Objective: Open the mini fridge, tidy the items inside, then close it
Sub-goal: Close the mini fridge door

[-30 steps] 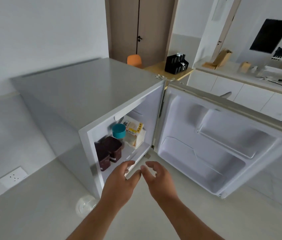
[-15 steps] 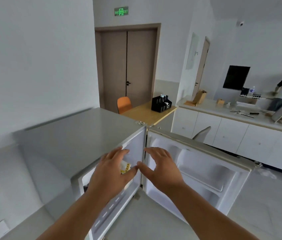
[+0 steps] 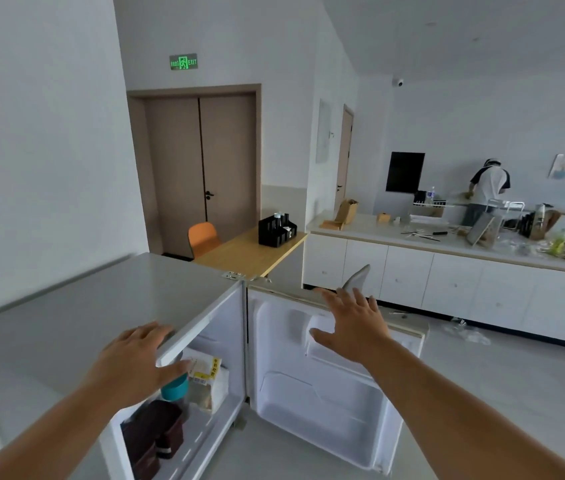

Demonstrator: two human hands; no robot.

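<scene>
Head view, looking forward and down over two bare forearms. A grey mini fridge (image 3: 76, 317) stands at lower left, its door (image 3: 329, 386) swung fully open to the right so the white inner liner and empty door shelves face the camera.

The left hand (image 3: 135, 362) is spread flat, palm down, fingers loose, resting on the front edge of the fridge top, with the thumb hanging over the opening; it grasps nothing. The right hand (image 3: 350, 323) is also spread wide with fingers apart, held at the top edge of the open door; whether it touches the door cannot be told, and it holds nothing.

Inside the fridge, two dark brown lidded containers (image 3: 156, 434) sit at the front left of the shelf. Behind them is a cup with a teal lid (image 3: 174, 389), partly hidden by the left thumb. Just right of it stands a pale food packet with a yellow label (image 3: 209, 375).

Beyond the fridge are a wooden table (image 3: 246, 254) with a black organiser (image 3: 277, 228), an orange chair (image 3: 203, 237), brown double doors (image 3: 201, 168) under a green exit sign (image 3: 183, 61), and a white counter (image 3: 447, 240) where another person (image 3: 485, 188) stands.
</scene>
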